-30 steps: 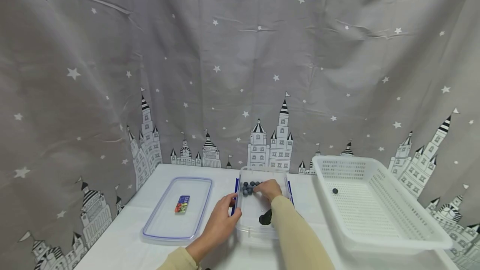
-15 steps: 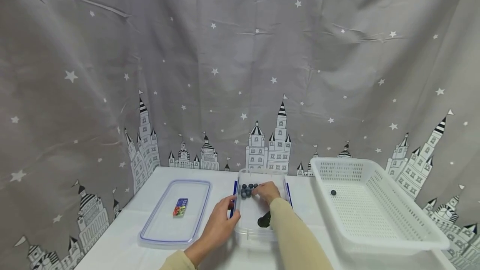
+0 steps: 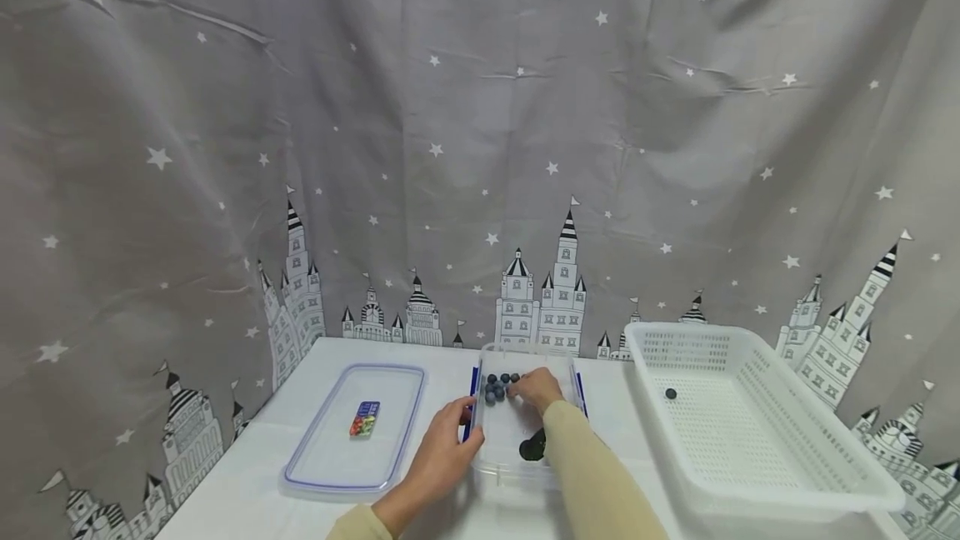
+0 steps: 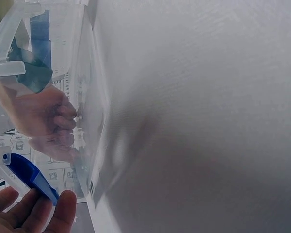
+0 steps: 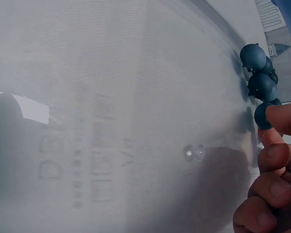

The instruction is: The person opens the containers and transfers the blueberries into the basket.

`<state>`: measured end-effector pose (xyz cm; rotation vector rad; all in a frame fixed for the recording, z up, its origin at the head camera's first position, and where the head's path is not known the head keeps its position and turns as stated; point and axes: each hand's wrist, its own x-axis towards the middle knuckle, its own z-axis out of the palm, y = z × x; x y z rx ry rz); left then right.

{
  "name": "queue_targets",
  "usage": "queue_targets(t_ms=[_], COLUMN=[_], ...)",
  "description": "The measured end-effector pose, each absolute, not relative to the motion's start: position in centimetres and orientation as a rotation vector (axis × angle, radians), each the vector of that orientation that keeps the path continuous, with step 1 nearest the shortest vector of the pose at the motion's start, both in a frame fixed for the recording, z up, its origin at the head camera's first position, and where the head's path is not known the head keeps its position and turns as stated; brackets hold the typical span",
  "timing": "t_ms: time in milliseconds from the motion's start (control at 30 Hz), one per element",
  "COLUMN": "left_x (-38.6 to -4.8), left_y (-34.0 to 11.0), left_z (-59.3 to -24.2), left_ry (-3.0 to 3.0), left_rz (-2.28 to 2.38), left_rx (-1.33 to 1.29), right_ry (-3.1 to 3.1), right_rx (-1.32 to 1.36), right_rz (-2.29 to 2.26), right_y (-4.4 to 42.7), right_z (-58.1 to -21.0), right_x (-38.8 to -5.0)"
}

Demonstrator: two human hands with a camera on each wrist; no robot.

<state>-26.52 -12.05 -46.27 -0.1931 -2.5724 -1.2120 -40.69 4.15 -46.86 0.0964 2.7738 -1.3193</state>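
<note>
A clear plastic food container (image 3: 506,468) with blue side latches stands in the middle of the table. My left hand (image 3: 444,455) steadies its left side, the fingers curled at the blue latch (image 4: 33,178) in the left wrist view. Inside, several blueberries (image 3: 495,392) cluster at the far left. My right hand (image 3: 538,391) reaches in beside them; thumb and finger pinch one blueberry (image 5: 262,115) near the container's wall. The other right fingers (image 5: 269,194) are curled beneath. Other blueberries (image 5: 262,86) lie just past the pinched one.
A clear lid (image 3: 315,457) with a blue seal and a fruit-printed label (image 3: 365,420) lies at left. At right stands a white perforated basket (image 3: 750,432) with one blueberry (image 3: 671,394). A black patch (image 3: 533,446) shows by the right sleeve. A grey castle-print curtain (image 3: 450,107) hangs behind.
The head view shifts slightly. Both hands stay at the container; the right fingers move only a little beside the cluster of blueberries.
</note>
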Motion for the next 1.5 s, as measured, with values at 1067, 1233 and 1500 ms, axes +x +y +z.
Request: queue_targets(t_ms=[1067, 1233, 1500], left_x=[-26.6, -26.6, -26.5], left_y=[-12.0, -11.9, -12.0], left_z=[-46.3, -46.2, -46.4], left_ry=[-2.573, -2.572, -2.576], left_rz=[-1.215, -1.220, -1.216], left_rx=[-0.175, -0.183, -0.180], right_ry=[2.746, 2.737, 2.676], right_rx=[-0.277, -0.321, -0.306], right_rz=[-1.154, -1.168, -1.217], right_y=[4.6, 5.3, 7.0], right_z=[-40.9, -39.1, -37.3], right_x=[-39.9, -40.0, -40.6])
